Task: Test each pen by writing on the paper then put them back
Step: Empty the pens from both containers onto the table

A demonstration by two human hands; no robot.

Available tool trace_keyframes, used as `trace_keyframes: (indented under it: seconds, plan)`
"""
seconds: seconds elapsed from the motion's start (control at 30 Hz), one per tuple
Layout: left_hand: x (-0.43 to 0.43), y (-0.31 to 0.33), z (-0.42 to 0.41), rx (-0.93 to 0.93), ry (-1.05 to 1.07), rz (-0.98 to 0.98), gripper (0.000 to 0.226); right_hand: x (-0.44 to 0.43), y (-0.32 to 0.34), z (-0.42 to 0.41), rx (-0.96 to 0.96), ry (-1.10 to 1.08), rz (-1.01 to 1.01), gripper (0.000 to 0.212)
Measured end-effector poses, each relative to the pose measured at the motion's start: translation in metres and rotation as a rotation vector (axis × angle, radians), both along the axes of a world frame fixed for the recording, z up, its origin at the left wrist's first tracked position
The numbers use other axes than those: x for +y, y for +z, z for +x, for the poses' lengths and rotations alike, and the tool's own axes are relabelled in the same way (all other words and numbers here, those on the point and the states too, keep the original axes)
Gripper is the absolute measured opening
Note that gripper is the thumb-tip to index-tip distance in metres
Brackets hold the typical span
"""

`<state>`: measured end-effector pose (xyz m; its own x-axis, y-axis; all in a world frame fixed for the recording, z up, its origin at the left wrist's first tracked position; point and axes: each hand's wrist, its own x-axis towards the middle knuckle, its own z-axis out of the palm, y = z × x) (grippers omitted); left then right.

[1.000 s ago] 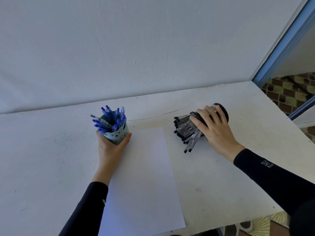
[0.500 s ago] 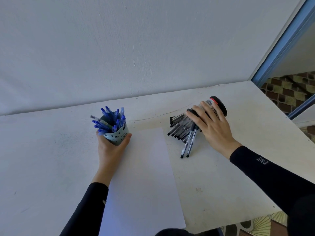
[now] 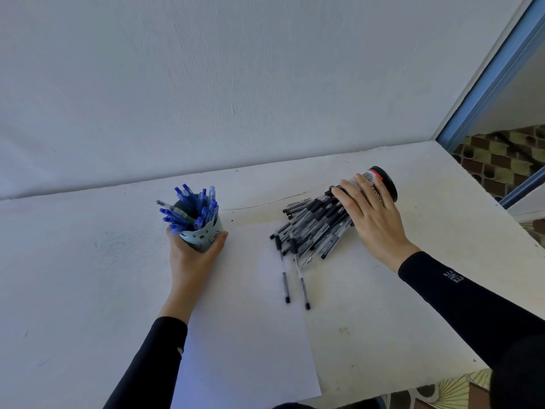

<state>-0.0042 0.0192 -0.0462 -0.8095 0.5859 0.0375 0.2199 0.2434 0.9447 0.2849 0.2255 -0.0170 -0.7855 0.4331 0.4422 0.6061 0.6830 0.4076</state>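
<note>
My left hand (image 3: 193, 258) grips a pale blue cup (image 3: 203, 236) that stands upright and is full of blue pens (image 3: 191, 209). A white sheet of paper (image 3: 247, 326) lies on the table in front of me, just right of that hand. My right hand (image 3: 368, 219) holds a black can (image 3: 380, 184) tipped on its side, its mouth toward the paper. Several black pens (image 3: 312, 228) spill out of the can in a fan onto the table. Two black pens (image 3: 295, 278) have slid furthest, down along the paper's right edge.
The white table (image 3: 73, 276) meets a white wall (image 3: 206, 84) at the back. A blue door frame (image 3: 495, 72) and patterned floor tiles (image 3: 501, 160) lie beyond the table's right edge. The table's front edge runs close to the paper's bottom.
My right hand has tilted the black can further and drawn it back to the right, so the black pens have slid out onto the table toward the paper. The left hand and cup have stayed still.
</note>
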Motion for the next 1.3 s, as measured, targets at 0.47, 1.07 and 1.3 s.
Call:
trace_keyframes:
  seconds: [0.47, 1.07, 1.3]
  plan:
    - [0.0, 0.0, 0.001, 0.008, 0.002, -0.003, 0.067, 0.016, -0.018, 0.017, -0.085, -0.055, 0.127, 0.064]
    - [0.0, 0.0, 0.001, 0.01, -0.004, 0.001, 0.069, 0.034, -0.012, 0.036, -0.098, -0.123, 0.087, 0.1]
    - [0.0, -0.002, 0.0, 0.013, 0.005, -0.005, 0.069, 0.036, 0.0, 0.034, 0.08, -0.243, -0.035, 0.097]
